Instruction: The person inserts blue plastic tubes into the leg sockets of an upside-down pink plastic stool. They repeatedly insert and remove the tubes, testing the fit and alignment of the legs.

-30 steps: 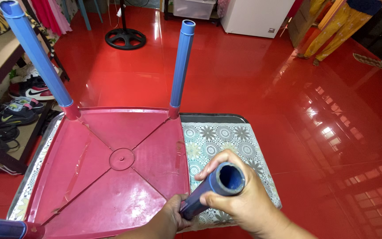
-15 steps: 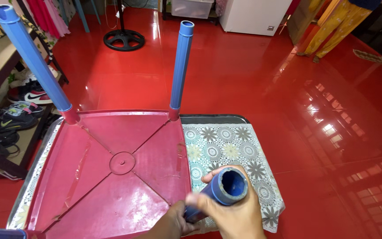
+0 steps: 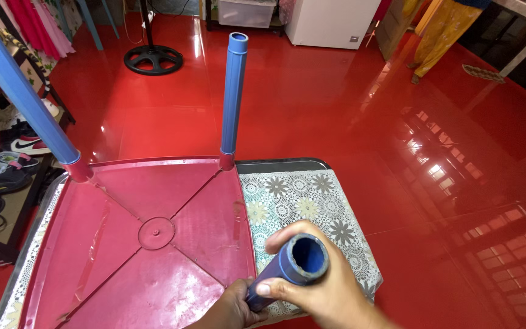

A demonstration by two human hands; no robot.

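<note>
Fingers of the right hand (image 3: 324, 286) wrap the open top of a blue table leg (image 3: 290, 268) at lower centre. The left hand (image 3: 235, 304) grips its base at the corner of the upturned maroon plastic table (image 3: 147, 244).

Bright, even indoor light. Beyond the right hand (image 3: 324, 289), the glossy red floor (image 3: 336, 109) carries white window glare and grid-like reflections. Shadows are soft. Both hands are slightly motion-blurred; the blue table legs (image 3: 234, 91) bow outward from wide-angle distortion toward the edges.
</note>
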